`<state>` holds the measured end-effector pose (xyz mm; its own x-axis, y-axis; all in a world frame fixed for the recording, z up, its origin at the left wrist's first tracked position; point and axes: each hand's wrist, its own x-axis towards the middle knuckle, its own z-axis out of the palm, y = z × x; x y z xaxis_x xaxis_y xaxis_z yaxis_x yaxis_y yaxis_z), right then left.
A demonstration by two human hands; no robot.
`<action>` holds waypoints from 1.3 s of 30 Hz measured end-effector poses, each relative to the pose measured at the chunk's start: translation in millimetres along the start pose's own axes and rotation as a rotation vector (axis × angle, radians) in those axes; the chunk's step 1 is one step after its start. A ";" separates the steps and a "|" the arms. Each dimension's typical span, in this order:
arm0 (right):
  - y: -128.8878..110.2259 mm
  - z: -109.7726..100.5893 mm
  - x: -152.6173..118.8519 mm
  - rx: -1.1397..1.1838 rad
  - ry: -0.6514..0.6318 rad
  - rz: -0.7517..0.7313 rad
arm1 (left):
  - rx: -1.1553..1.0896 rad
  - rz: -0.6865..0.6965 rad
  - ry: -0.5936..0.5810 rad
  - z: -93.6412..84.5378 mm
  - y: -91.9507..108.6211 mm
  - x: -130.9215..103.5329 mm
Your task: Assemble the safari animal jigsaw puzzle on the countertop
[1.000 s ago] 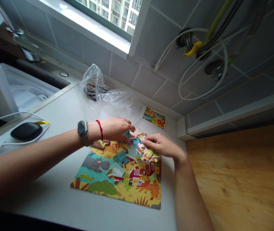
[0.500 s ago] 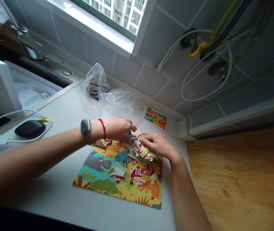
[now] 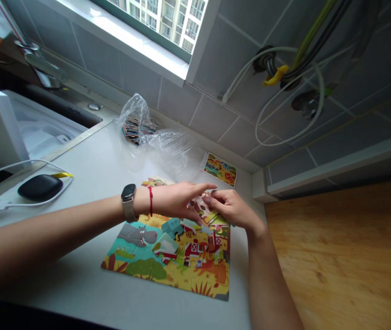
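Observation:
A jigsaw puzzle with a hippo and other animals lies on the counter, several loose pieces resting on top of it. Above its far right part, my right hand is closed on a bunch of puzzle pieces, with thumb and fingers pinching them. My left hand reaches across the far side of the puzzle, close to that bunch. Its thumb and forefinger are spread apart around the pieces, and I see nothing held between them. It partly covers the puzzle and the bunch.
Behind the puzzle lies a clear plastic bag with stacked pieces. A small picture card sits near the wall. To the left are a black oval device, a white cable and the sink.
My left hand has moved right, from the puzzle's far edge to the bunch of pieces, and its fingers have spread. My right hand still holds the bunch in nearly the same place.

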<state>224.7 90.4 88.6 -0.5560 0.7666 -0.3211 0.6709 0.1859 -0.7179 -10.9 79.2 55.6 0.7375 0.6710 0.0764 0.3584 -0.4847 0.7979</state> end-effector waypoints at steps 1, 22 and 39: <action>-0.9 0.5 0.0 0.000 -0.013 -0.006 | -0.059 -0.014 -0.002 0.3 1.1 0.2; 7.4 -2.5 1.3 -0.065 -0.264 -0.006 | 0.104 -0.368 -0.524 -21.2 -8.7 -20.0; 12.7 4.8 8.1 0.077 -0.124 -0.060 | 0.574 -0.390 -0.305 -44.0 30.8 -29.0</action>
<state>226.3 96.0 73.9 -0.6533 0.6732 -0.3463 0.5979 0.1781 -0.7815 -46.5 69.5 104.3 0.5918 0.7091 -0.3832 0.8060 -0.5158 0.2902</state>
